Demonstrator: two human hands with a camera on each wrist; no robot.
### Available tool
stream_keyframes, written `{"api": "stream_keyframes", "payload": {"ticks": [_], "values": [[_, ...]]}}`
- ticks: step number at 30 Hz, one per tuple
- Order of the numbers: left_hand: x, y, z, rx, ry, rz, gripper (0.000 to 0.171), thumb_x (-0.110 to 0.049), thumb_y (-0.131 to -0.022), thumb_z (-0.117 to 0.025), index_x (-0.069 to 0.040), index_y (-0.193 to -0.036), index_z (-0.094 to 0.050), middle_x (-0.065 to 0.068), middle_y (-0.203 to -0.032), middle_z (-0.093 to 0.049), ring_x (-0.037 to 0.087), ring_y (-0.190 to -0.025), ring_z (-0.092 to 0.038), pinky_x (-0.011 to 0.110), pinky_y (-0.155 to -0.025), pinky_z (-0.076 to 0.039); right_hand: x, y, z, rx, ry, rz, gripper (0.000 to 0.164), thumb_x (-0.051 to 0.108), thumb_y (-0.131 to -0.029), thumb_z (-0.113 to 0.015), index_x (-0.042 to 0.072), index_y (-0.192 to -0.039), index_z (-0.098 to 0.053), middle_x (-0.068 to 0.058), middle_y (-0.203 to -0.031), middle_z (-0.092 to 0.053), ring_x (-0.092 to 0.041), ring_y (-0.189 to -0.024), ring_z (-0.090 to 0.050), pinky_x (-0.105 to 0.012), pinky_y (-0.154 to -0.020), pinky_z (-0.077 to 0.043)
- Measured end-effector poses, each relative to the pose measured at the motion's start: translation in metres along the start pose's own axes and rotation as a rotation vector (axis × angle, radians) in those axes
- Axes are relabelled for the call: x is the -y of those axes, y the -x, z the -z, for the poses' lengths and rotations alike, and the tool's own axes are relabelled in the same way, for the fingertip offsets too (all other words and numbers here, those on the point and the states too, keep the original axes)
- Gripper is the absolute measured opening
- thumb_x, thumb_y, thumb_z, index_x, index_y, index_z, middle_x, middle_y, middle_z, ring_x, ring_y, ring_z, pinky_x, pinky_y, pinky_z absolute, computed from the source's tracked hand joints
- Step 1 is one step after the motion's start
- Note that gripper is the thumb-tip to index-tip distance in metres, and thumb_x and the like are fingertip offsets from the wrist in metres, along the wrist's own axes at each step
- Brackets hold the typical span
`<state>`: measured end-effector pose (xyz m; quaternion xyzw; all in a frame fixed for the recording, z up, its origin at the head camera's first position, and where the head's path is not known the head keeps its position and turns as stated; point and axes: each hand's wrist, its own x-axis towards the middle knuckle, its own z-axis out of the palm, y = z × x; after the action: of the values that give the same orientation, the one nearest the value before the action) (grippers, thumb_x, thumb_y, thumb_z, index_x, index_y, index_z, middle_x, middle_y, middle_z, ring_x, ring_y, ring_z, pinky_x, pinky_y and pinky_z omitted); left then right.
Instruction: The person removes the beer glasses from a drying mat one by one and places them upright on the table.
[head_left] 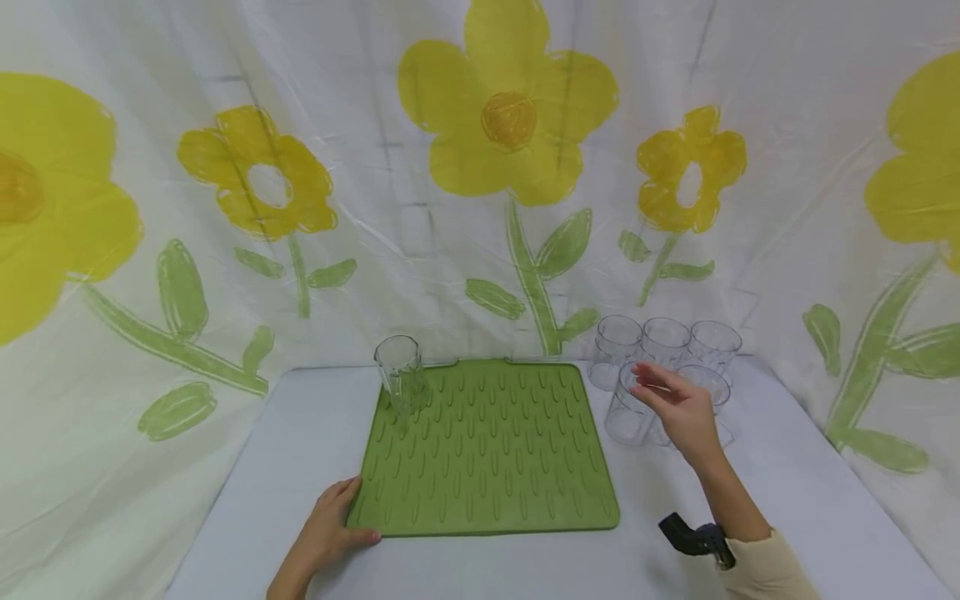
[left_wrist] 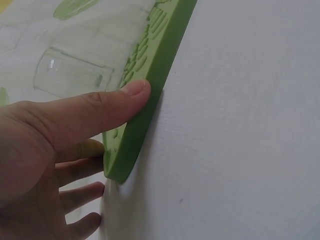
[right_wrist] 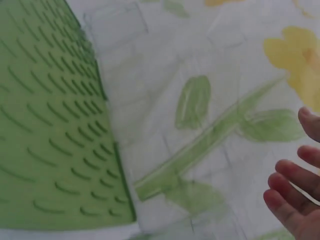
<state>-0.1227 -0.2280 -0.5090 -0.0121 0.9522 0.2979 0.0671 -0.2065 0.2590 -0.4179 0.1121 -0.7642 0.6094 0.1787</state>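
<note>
A green drying mat (head_left: 487, 450) with raised ridges lies on the white table. At its front left corner, my left hand (head_left: 327, 525) holds it with the thumb (left_wrist: 135, 89) on the front edge and fingers along the left side. One clear glass (head_left: 400, 371) stands upright on the mat's back left corner. To the right of the mat, several clear glasses stand grouped, among them a front left glass (head_left: 626, 417). My right hand (head_left: 678, 408) hovers over this group with loosely bent fingers, holding nothing. It partly hides the front glasses.
A white curtain (head_left: 360, 267) with yellow flowers hangs behind the table and round its sides. The back row of glasses, including a far right glass (head_left: 715, 343), stands close to it. A black wrist strap (head_left: 693, 537) sits on my right forearm.
</note>
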Motion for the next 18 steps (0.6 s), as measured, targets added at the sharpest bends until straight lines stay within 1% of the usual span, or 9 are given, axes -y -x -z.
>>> {"api": "stream_keyframes", "payload": {"ticks": [3, 5, 7, 9, 12, 13, 15, 18], "values": [[0.000, -0.001, -0.001, 0.000, 0.006, 0.001, 0.100, -0.027, -0.063, -0.089, 0.011, -0.141, -0.040, 0.029, -0.142, -0.045, 0.051, -0.134, -0.037, 0.062, -0.111, -0.033, -0.001, -0.007, -0.020, 0.059, -0.045, -0.017, 0.041, 0.001, -0.088, -0.069, -0.015, -0.124, -0.058, 0.023, -0.105, -0.068, 0.004, -0.098, -0.065, -0.010, -0.081, -0.055], [0.001, -0.002, -0.002, 0.003, 0.010, 0.008, 0.100, -0.027, -0.063, -0.089, 0.010, -0.142, -0.040, 0.029, -0.143, -0.044, 0.051, -0.134, -0.037, 0.062, -0.112, -0.033, -0.003, -0.011, -0.034, 0.094, -0.068, -0.028, 0.042, 0.002, -0.087, -0.070, -0.013, -0.124, -0.058, 0.021, -0.106, -0.068, 0.003, -0.098, -0.065, -0.011, -0.081, -0.056], [0.001, -0.002, -0.002, 0.007, 0.010, 0.018, 0.100, -0.027, -0.063, -0.089, 0.010, -0.142, -0.040, 0.029, -0.143, -0.044, 0.051, -0.134, -0.036, 0.062, -0.112, -0.033, -0.006, -0.015, -0.048, 0.135, -0.082, -0.041, 0.042, 0.004, -0.088, -0.070, -0.011, -0.125, -0.059, 0.012, -0.110, -0.070, 0.003, -0.099, -0.065, -0.013, -0.081, -0.056], [0.001, -0.002, -0.002, 0.010, 0.007, 0.025, 0.100, -0.027, -0.063, -0.089, 0.009, -0.142, -0.040, 0.029, -0.143, -0.044, 0.051, -0.134, -0.036, 0.062, -0.111, -0.033, -0.008, -0.018, -0.062, 0.174, -0.094, -0.059, 0.042, 0.005, -0.088, -0.070, -0.008, -0.126, -0.060, -0.004, -0.116, -0.070, 0.003, -0.098, -0.065, -0.015, -0.081, -0.057], [0.001, -0.002, -0.002, 0.010, 0.007, 0.029, 0.101, -0.028, -0.062, -0.089, 0.009, -0.142, -0.040, 0.029, -0.143, -0.044, 0.051, -0.134, -0.036, 0.062, -0.111, -0.034, -0.012, -0.022, -0.084, 0.237, -0.100, -0.083, 0.043, 0.007, -0.088, -0.070, -0.006, -0.128, -0.060, -0.026, -0.122, -0.064, 0.005, -0.097, -0.063, -0.017, -0.082, -0.057], [0.001, -0.002, -0.002, 0.009, 0.007, 0.028, 0.101, -0.029, -0.062, -0.089, 0.009, -0.142, -0.040, 0.029, -0.143, -0.044, 0.051, -0.134, -0.036, 0.062, -0.111, -0.034, -0.013, -0.023, -0.091, 0.257, -0.100, -0.092, 0.044, 0.008, -0.089, -0.070, -0.005, -0.129, -0.059, -0.029, -0.124, -0.062, 0.006, -0.097, -0.063, -0.017, -0.083, -0.057], [0.000, -0.001, -0.001, 0.006, 0.008, 0.029, 0.101, -0.029, -0.062, -0.089, 0.009, -0.142, -0.040, 0.028, -0.143, -0.044, 0.051, -0.134, -0.037, 0.062, -0.111, -0.034, -0.014, -0.024, -0.105, 0.294, -0.118, -0.106, 0.044, 0.008, -0.089, -0.069, -0.005, -0.130, -0.058, -0.033, -0.126, -0.059, 0.007, -0.096, -0.062, -0.017, -0.083, -0.057], [0.000, -0.001, -0.001, 0.008, 0.006, 0.034, 0.101, -0.029, -0.062, -0.090, 0.009, -0.142, -0.041, 0.028, -0.142, -0.045, 0.050, -0.133, -0.038, 0.062, -0.111, -0.034, -0.015, -0.026, -0.126, 0.335, -0.136, -0.104, 0.044, 0.009, -0.089, -0.070, -0.005, -0.129, -0.059, -0.032, -0.125, -0.060, 0.002, -0.097, -0.064, -0.019, -0.084, -0.057]]}}
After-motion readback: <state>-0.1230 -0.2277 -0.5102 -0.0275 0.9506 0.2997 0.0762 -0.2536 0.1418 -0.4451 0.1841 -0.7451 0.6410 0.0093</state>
